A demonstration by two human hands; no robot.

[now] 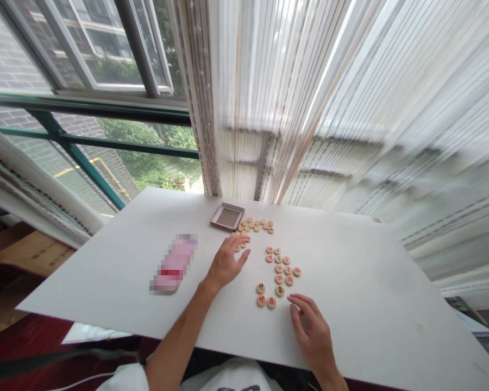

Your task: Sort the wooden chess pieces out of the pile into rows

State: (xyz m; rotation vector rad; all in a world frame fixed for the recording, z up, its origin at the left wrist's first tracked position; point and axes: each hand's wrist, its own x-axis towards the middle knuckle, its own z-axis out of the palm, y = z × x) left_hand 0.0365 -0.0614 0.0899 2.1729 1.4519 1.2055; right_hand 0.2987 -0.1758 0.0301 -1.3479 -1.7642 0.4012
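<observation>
Round wooden Chinese chess pieces lie on a white table (118, 260). Several face-up ones with red or black characters, such as a red piece (289, 280), form a loose cluster in the middle. Nearer me is a small group with a black-marked piece (261, 288). My left hand (227, 259) reaches over pieces at the far group, fingers stretched and thumb apart; its fingertips partly cover them. Most pieces there, like a plain disc (250, 221), show no marking. My right hand (311, 331) rests beside the near pieces, fingers loosely curved and apart, with nothing in it.
An open shallow square box (227, 216) sits behind the far pieces, near the table's back edge. A pixelated pink object (174, 265) lies to the left. Striped sheer curtains (350, 108) hang behind the table, and a cardboard box (28, 255) stands at the left.
</observation>
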